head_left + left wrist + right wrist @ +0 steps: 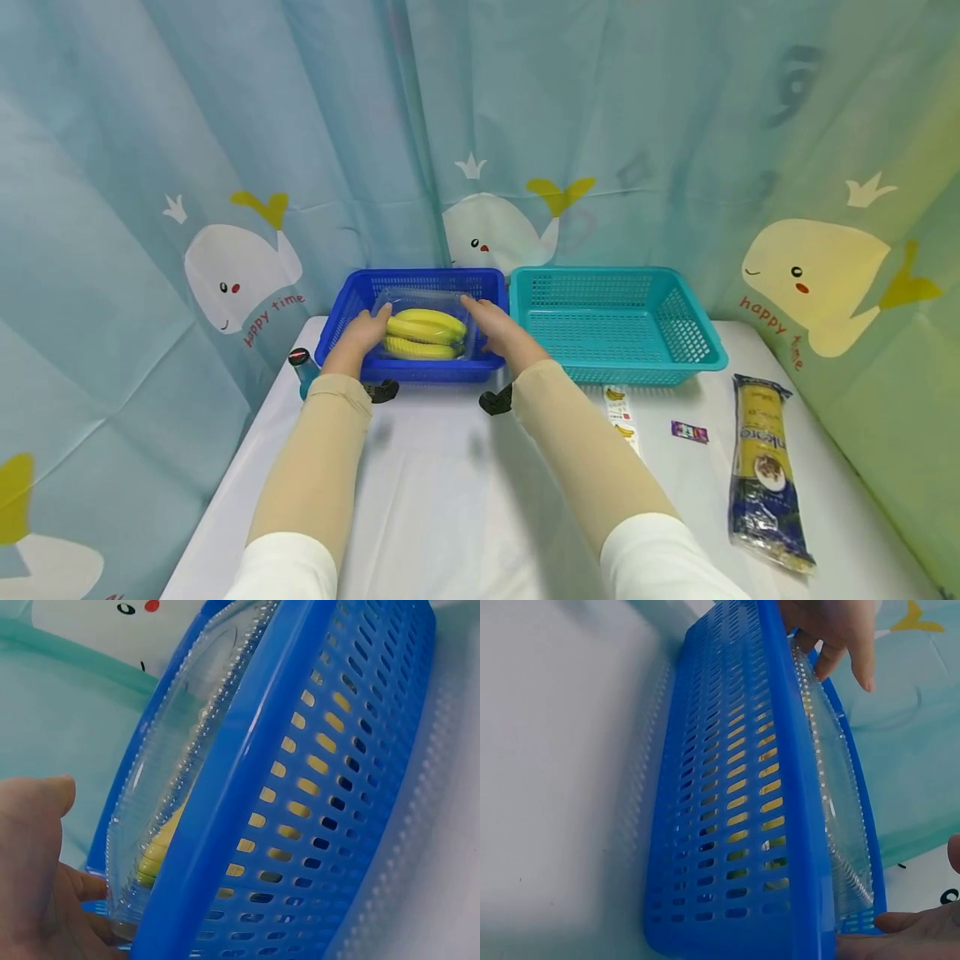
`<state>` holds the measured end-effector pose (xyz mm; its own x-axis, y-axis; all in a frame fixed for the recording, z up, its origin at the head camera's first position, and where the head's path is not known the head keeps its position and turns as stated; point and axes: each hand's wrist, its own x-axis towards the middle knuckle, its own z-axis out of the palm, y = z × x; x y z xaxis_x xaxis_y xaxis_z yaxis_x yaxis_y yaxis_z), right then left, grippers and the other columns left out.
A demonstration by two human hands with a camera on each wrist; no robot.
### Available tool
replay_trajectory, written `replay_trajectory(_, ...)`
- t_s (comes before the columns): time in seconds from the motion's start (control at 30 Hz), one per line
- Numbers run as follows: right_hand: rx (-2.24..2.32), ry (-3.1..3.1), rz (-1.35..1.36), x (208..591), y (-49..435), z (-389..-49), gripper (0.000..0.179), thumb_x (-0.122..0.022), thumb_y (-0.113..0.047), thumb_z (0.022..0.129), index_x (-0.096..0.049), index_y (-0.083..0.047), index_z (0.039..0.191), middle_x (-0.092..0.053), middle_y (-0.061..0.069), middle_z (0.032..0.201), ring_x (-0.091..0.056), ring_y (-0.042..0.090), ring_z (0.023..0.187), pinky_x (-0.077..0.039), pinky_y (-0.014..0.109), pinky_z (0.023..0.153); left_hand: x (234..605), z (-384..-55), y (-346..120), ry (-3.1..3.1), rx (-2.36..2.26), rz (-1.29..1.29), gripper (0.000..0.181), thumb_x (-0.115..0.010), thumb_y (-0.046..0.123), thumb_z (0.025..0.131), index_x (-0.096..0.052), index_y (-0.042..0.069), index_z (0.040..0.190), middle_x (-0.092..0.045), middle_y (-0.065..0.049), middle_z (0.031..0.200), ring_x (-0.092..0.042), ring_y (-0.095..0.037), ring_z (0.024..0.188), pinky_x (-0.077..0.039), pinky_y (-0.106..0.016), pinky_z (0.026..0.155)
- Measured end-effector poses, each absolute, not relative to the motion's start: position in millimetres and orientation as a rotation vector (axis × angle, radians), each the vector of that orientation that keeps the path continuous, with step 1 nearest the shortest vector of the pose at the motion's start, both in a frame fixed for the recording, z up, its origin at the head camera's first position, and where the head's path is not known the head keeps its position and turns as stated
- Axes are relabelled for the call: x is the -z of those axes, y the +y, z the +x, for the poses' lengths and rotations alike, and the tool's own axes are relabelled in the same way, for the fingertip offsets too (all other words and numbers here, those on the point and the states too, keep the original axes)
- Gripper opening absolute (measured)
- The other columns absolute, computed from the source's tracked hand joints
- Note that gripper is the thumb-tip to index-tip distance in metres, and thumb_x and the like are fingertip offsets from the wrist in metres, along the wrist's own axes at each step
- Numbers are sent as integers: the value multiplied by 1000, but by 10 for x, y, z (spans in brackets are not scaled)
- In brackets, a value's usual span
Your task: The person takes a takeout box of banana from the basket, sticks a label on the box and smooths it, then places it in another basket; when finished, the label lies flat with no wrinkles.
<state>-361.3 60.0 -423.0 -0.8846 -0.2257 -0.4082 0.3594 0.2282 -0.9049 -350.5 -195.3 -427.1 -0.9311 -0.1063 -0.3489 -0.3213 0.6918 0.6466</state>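
A clear plastic clamshell box [426,297] with yellow bananas [426,327] inside sits in the blue basket [415,372]. My left hand [362,335] is at the box's left end, fingers touching its side and thumb raised apart from it in the left wrist view. At the opposite end, my right hand [504,332] touches the box's side with its fingers. Its thumb stands away from the lid in the right wrist view. The box's ridged rim [196,739] shows above the basket's edge. Both hands' lower fingertips are partly hidden by the basket and box.
A teal basket [622,372] adjoins the blue one on the right. A bottle with a dark cap [299,357] stands at the left. Banana stickers [618,407], a small purple packet [689,431] and a long yellow-and-blue pasta bag [767,467] lie on the right.
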Motion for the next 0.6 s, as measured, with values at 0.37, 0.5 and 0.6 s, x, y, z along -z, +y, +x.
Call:
replay_trajectory(0.37, 1716, 1954, 162, 4252, 531, -3660, 82, -41, -57, 101, 1, -20, 161, -1, 7, 168, -17, 46, 149, -29, 67, 113, 4301, -3513, -1970, 2610, -1074, -368, 84, -16, 60, 103, -2, -2, 157, -5, -23, 165, -5, -43, 152, -10, -56, 124)
replay_trajectory(0.5, 1726, 1942, 194, 4286, 518, -3684, 81, -42, -56, 101, -2, -19, 161, -4, 7, 168, -20, 47, 148, -32, 67, 112, 4297, -3512, -1940, 2600, -1091, -367, 83, -17, 60, 103, -1, -2, 157, -2, -22, 165, -4, -42, 152, -9, -56, 124)
replay_trajectory(0.6, 1710, 1952, 206, 4311, 508, -3700, 80, -42, -56, 101, -5, -19, 161, -5, 7, 168, -21, 47, 148, -33, 66, 112, 4302, -3513, -1931, 2596, -1100, -376, 83, -18, 60, 103, -1, -1, 157, -2, -21, 166, -4, -42, 152, -9, -56, 124)
